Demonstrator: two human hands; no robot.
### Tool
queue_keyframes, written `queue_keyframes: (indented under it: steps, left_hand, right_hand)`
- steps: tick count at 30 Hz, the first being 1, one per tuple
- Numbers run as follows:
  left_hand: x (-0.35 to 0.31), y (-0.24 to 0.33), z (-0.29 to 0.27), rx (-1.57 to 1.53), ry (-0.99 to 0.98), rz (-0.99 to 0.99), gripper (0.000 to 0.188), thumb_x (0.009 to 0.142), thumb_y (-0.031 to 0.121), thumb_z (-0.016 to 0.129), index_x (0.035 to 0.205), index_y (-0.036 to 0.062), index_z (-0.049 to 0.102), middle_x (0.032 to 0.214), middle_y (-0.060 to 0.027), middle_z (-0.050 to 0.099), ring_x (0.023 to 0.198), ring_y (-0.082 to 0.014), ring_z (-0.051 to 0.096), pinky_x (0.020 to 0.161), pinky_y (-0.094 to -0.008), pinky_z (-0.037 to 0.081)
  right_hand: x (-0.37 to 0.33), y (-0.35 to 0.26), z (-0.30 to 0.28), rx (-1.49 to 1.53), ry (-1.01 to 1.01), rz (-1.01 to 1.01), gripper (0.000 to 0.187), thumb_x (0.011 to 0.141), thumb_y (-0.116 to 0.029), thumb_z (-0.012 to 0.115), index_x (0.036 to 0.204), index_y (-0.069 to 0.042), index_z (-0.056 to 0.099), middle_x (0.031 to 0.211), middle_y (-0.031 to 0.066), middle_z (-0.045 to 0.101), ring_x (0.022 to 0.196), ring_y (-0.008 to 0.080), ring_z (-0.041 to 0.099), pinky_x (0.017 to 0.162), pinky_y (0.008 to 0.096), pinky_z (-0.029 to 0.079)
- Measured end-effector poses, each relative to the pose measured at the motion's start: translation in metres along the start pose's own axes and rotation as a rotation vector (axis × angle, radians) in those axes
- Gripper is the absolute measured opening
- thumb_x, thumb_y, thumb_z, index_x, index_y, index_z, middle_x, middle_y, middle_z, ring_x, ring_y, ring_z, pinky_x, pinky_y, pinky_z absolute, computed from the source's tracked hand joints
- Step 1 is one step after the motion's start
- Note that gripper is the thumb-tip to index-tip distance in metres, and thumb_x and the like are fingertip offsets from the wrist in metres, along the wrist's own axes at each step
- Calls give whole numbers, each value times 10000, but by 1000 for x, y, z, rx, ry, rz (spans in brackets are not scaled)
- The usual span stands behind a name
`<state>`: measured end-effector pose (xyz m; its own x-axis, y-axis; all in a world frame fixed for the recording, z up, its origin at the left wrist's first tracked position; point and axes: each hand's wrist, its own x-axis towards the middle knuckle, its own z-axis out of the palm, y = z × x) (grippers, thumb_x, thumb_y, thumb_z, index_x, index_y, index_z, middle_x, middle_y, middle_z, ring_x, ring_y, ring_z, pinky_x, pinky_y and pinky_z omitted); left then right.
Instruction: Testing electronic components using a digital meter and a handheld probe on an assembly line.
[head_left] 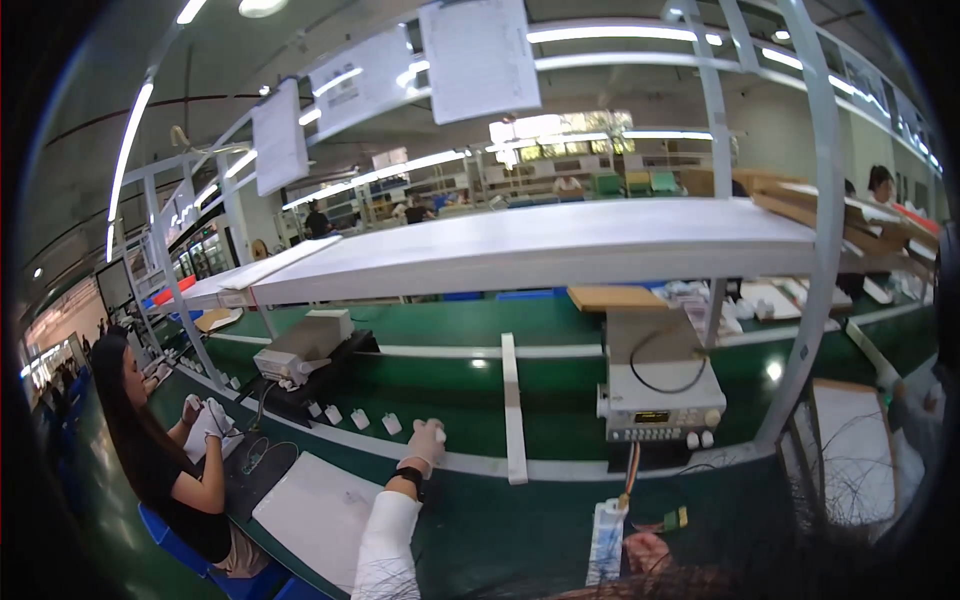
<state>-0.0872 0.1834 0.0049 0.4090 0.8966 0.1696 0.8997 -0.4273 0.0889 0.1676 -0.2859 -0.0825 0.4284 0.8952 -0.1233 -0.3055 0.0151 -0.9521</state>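
Observation:
My left hand (pixel 425 446), in a pale glove with a black band at the wrist, reaches forward to the edge of the green conveyor belt. Its fingers are closed round a small white block (pixel 440 436), mostly hidden by them. Left of it, similar small white blocks (pixel 391 424) stand in a row along the belt edge. Low in the picture, my right hand (pixel 648 552) has curled fingers; what they hold, if anything, is hidden. Beside it is a white and blue box-shaped device (pixel 606 540) with wires. A green connector (pixel 676 519) on a cable lies just above that hand.
A bench instrument (pixel 664 400) with a display stands ahead on the right; another instrument (pixel 303 350) sits further left. A white sheet (pixel 318 510) lies left of my arm. A co-worker (pixel 150 450) with gloved hands sits at left. A white shelf (pixel 520 245) spans overhead.

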Motion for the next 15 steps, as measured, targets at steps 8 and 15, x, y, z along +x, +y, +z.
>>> queue_keyframes:
  steps: [8,15]
  left_hand:
    - [-163,93,-63,-1354,-370,182,414,860,158,687,1225,79,509,1168,-62,554,1017,-105,542,841,-241,457]
    - [-246,146,-58,-1520,-539,250,464,885,103,638,1321,45,489,1153,-54,575,1053,-117,542,930,-259,437]
  right_hand:
    - [-18,-40,32,-99,92,25,179,954,-221,600,991,-46,609,735,-18,573,600,54,509,523,199,421]
    - [-14,-39,29,-75,59,-11,167,968,-209,570,987,-48,609,733,-26,549,592,52,497,530,195,429]
